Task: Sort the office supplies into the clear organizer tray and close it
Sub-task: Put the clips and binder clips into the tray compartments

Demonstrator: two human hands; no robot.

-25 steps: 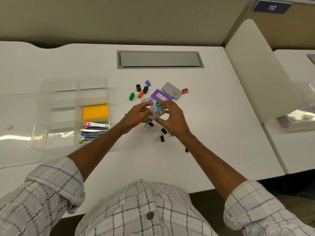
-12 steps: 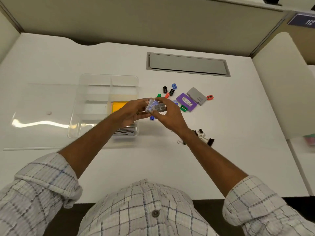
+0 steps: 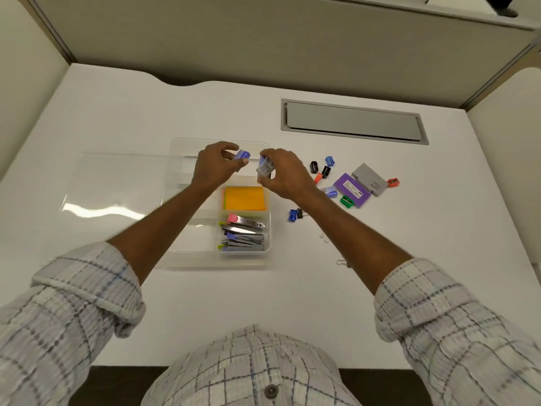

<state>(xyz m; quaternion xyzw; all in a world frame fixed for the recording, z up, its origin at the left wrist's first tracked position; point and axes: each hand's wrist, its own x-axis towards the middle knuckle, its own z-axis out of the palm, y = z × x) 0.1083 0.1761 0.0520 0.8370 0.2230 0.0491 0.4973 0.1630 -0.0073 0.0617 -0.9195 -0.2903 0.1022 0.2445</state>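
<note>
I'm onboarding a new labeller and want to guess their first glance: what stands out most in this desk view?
Above the clear organizer tray, the left hand pinches a small blue box and the right hand a small clear box, close together. Just nearer the person, bright orange sticky notes sit in the tray's right column. Right of the tray, colourful sharpeners and a purple box lie scattered.

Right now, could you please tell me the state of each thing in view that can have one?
organizer tray: open, partly filled
lid: not on, lying flat left of the tray
left hand: pinching a small blue box
right hand: pinching a small clear box
cable hatch: closed
</note>
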